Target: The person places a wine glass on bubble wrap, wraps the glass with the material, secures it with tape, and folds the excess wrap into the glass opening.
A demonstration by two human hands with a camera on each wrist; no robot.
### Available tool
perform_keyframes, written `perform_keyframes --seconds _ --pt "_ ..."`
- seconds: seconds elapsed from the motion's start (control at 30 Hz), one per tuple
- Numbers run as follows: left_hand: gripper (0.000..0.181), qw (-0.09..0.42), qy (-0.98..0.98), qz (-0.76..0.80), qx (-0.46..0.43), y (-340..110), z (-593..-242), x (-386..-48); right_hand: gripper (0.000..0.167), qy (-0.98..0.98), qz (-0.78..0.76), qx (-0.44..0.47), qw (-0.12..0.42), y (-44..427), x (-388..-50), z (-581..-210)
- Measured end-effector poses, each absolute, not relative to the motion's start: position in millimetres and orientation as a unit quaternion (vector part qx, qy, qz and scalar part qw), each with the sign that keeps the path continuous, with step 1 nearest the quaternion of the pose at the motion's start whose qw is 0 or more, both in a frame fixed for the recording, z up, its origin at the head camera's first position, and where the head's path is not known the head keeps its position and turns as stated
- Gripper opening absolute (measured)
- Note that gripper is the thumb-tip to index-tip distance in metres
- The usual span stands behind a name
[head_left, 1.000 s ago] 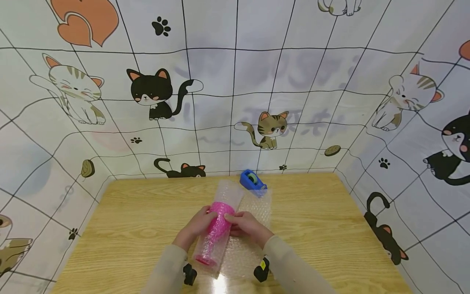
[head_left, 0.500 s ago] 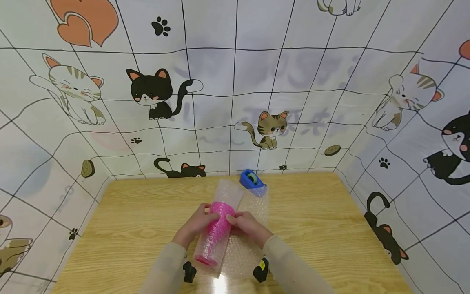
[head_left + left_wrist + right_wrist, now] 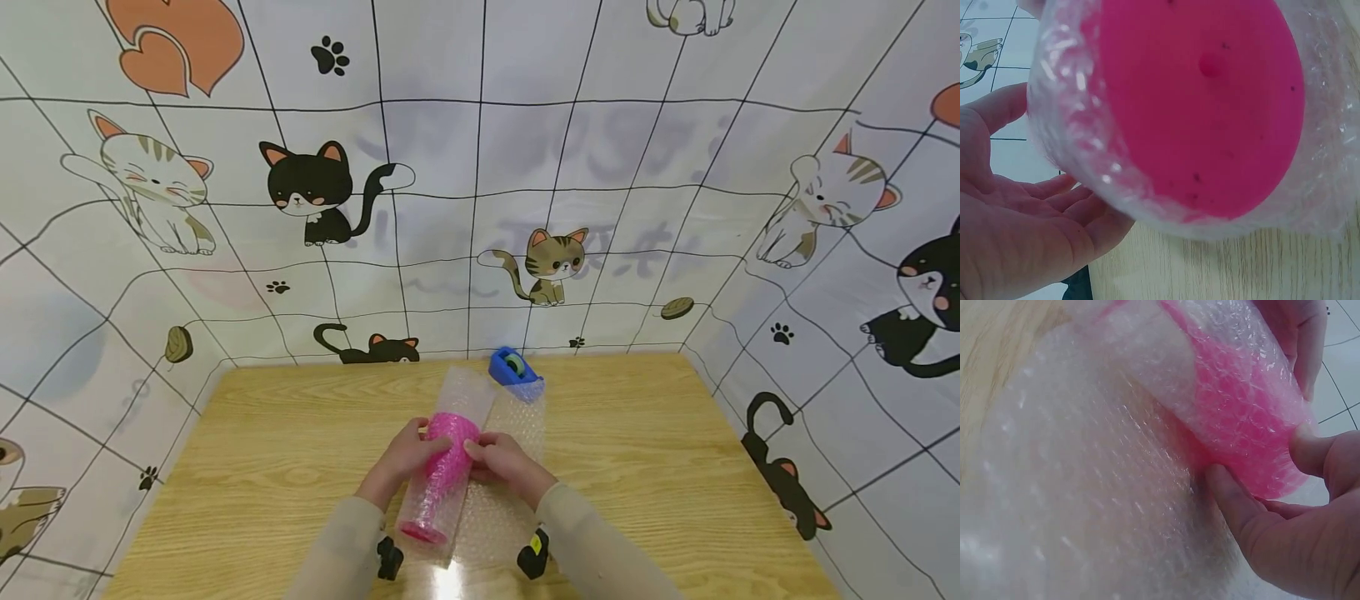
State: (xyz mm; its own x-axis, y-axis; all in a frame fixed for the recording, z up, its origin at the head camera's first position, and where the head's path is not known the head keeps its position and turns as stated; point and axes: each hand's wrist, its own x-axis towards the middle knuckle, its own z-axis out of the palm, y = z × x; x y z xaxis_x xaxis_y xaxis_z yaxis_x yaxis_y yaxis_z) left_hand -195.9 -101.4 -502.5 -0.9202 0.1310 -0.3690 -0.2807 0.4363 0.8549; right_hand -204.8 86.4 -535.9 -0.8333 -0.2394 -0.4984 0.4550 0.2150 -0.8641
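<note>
A pink goblet (image 3: 452, 450) lies tilted on the table, rolled in clear bubble wrap (image 3: 501, 521). Its bowl points away from me and its round foot (image 3: 1210, 125) faces the left wrist camera. My left hand (image 3: 405, 458) holds the wrapped bowl from the left, thumb on top and fingers around the side. From the right, my right hand (image 3: 513, 462) grips the roll; in the right wrist view its thumb (image 3: 1313, 450) presses the wrapped bowl, while a finger (image 3: 1232, 494) reaches to where the wrap meets the roll. A loose flap of wrap spreads to the right, partly beneath the roll.
A blue tape dispenser (image 3: 515, 367) stands at the table's back edge, the far corner of the wrap touching or overlapping its front. Cat-printed cloth walls (image 3: 435, 225) enclose the wooden table (image 3: 645, 467) at the back and sides.
The loose wrap's right edge has shifted slightly left, and the roll has turned a little. Both hands keep nearly the same place on the wrapped goblet.
</note>
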Motion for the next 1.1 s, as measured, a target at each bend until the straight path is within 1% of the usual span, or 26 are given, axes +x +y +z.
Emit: perform_keyframes --seconds 0.17,0.33,0.43,0.53,0.6,0.8,1.0,1.1 --pt "0.076 0.183 0.835 0.518 -0.041 -98.3 -503.9 -195.0 0.051 0.735 -0.616 0.052 0.278 88.9 -203.3 -535.1" --pt "0.081 0.177 0.844 0.504 -0.043 -97.2 -507.3 -196.0 0.061 0.730 -0.613 0.028 0.300 93.4 -203.4 -530.0" --pt "0.079 0.176 0.844 0.504 -0.038 -97.1 -508.8 -196.8 0.066 0.725 -0.614 0.017 0.312 95.3 -203.8 -528.2" --pt "0.078 0.178 0.843 0.507 -0.031 -97.4 -510.4 -196.9 0.070 0.735 -0.603 0.012 0.311 96.1 -204.6 -529.0" --pt "0.078 0.180 0.841 0.509 -0.027 -97.8 -511.1 -196.5 0.068 0.745 -0.594 0.011 0.304 95.7 -205.3 -530.7" --pt "0.085 0.194 0.837 0.511 -0.032 -100.2 -510.8 -196.2 0.058 0.758 -0.583 0.019 0.293 92.7 -205.4 -531.8" --pt "0.080 0.214 0.831 0.512 -0.028 -102.4 -510.6 -197.5 0.058 0.738 -0.602 0.025 0.305 93.4 -204.4 -529.6" --pt "0.081 0.221 0.829 0.514 -0.029 -102.5 -509.8 -198.3 0.059 0.724 -0.619 0.027 0.303 92.7 -203.9 -529.8"
